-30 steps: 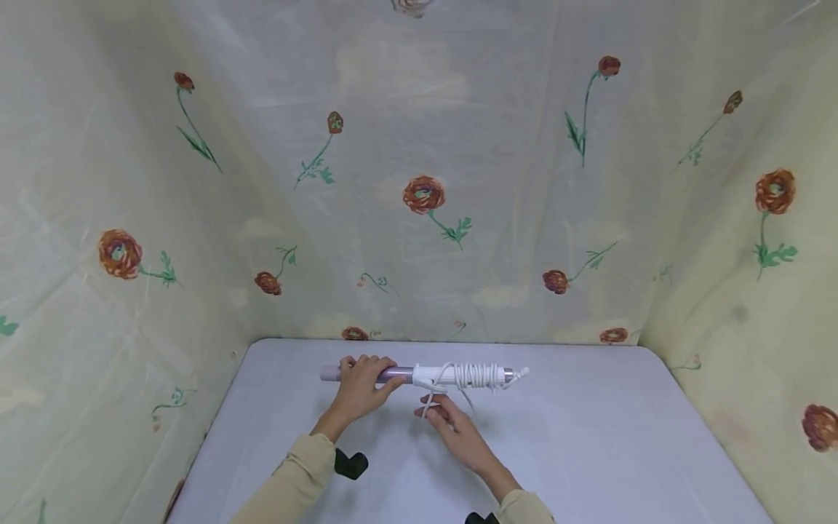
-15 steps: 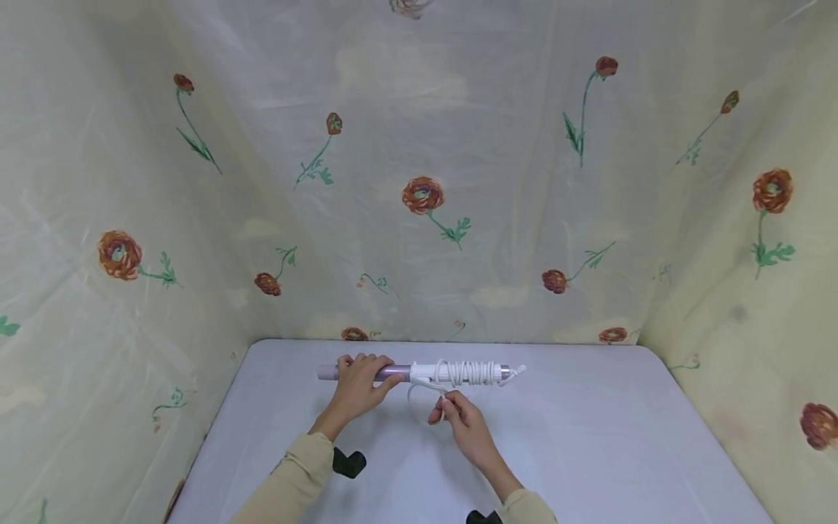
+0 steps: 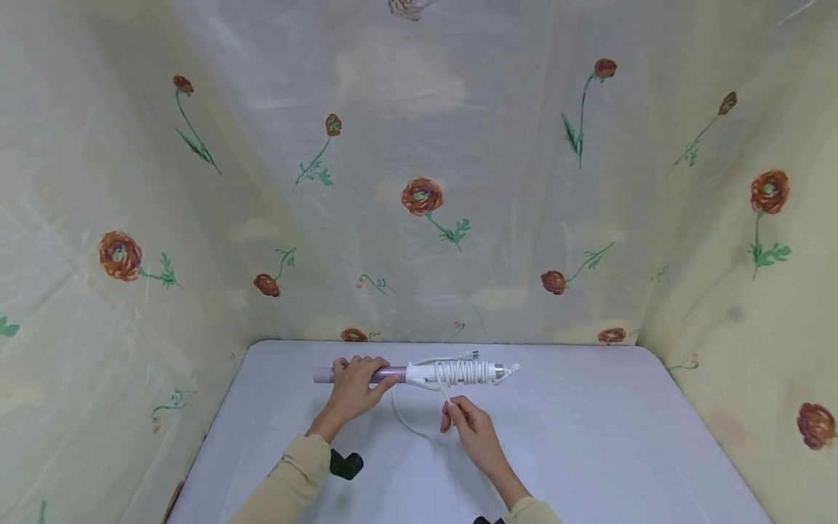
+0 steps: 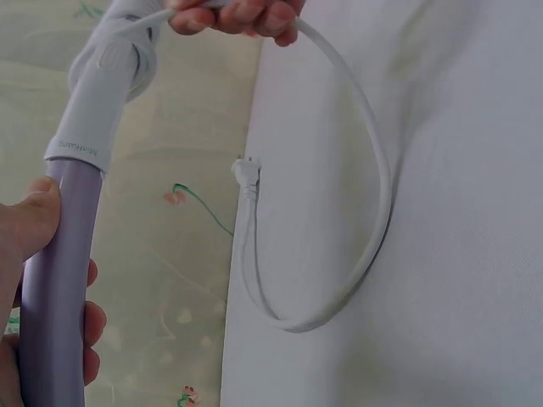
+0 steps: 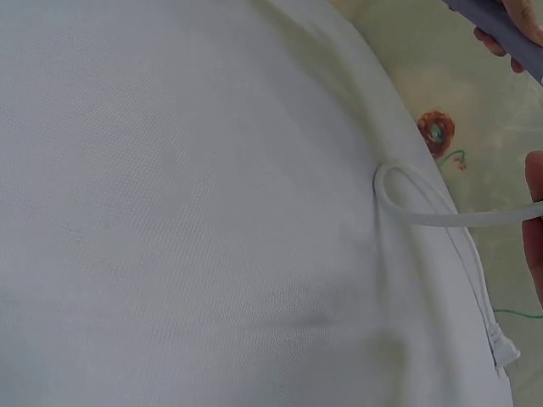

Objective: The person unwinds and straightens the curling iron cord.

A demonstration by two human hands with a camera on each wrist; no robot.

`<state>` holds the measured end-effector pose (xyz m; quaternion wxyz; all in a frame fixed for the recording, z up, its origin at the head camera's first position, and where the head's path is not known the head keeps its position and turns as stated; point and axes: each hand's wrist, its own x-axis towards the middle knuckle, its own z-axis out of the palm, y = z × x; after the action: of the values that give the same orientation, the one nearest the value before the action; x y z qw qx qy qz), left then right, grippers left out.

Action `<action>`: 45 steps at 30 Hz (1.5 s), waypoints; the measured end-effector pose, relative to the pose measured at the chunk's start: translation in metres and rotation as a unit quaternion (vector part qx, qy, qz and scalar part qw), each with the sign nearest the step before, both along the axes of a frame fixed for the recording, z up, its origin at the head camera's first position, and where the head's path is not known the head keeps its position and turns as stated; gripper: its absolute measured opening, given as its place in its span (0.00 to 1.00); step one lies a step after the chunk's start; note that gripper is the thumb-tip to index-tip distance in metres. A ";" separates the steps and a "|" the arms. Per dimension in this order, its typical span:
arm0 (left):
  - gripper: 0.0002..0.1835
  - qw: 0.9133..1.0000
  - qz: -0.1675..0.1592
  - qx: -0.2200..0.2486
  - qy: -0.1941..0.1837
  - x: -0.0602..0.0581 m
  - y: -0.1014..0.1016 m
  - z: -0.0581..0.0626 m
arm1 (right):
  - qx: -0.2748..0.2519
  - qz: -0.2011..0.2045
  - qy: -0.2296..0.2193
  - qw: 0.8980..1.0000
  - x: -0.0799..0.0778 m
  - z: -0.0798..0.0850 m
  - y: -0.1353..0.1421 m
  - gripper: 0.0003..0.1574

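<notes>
A curling iron (image 3: 391, 375) with a purple barrel and white handle lies crosswise in the head view. My left hand (image 3: 356, 389) grips its barrel, thumb along the near side. White power cord (image 3: 466, 373) is wound in several turns round the handle toward the right end. Just below those turns, my right hand (image 3: 474, 429) pinches a length of the cord between thumb and fingers. From that pinch a slack loop (image 4: 373, 144) sweeps over the tabletop to the two-pin plug (image 4: 246, 172) in the left wrist view. In the right wrist view only fingertips (image 5: 534, 237) of this hand show.
The white table (image 3: 589, 437) has rounded far corners. Flower-printed sheeting (image 3: 497, 240) hangs behind it and along both sides. A dark heart-shaped patch (image 3: 345, 464) shows beside the left sleeve.
My right hand has shifted slightly right, drawing the cord down from the handle. The plug now shows beyond the handle, and a slack loop hangs nearer me. The left hand keeps its grip.
</notes>
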<state>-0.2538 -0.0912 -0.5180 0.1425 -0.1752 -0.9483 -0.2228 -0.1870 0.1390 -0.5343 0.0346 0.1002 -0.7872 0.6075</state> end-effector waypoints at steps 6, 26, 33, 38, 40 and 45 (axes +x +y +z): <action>0.22 1.000 0.003 0.011 -0.014 0.002 -0.001 -0.001 | 0.017 -0.012 0.013 1.000 0.006 0.002 -0.003 0.12; 0.23 1.000 0.007 0.001 -0.015 0.002 -0.003 0.001 | 0.143 -0.020 0.187 0.972 -0.008 0.022 0.023 0.08; 0.24 1.000 0.002 -0.007 -0.007 0.003 -0.008 0.000 | 0.241 -0.001 0.271 0.932 -0.018 0.040 0.036 0.04; 0.25 1.000 0.001 -0.012 -0.004 0.004 -0.011 0.000 | 0.301 0.007 0.277 0.912 -0.025 0.057 0.042 0.03; 0.24 1.000 0.001 -0.011 -0.005 0.004 -0.011 0.000 | 0.318 0.016 0.272 0.908 -0.027 0.063 0.043 0.04; 0.23 1.000 0.003 -0.012 -0.005 0.004 -0.013 0.001 | 0.344 0.032 0.266 0.900 -0.032 0.075 0.046 0.05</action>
<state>-0.2494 -0.1046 -0.5171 0.1365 -0.1733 -0.9522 -0.2115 -0.2192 0.1851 -0.4598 0.1870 0.2890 -0.9049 0.2505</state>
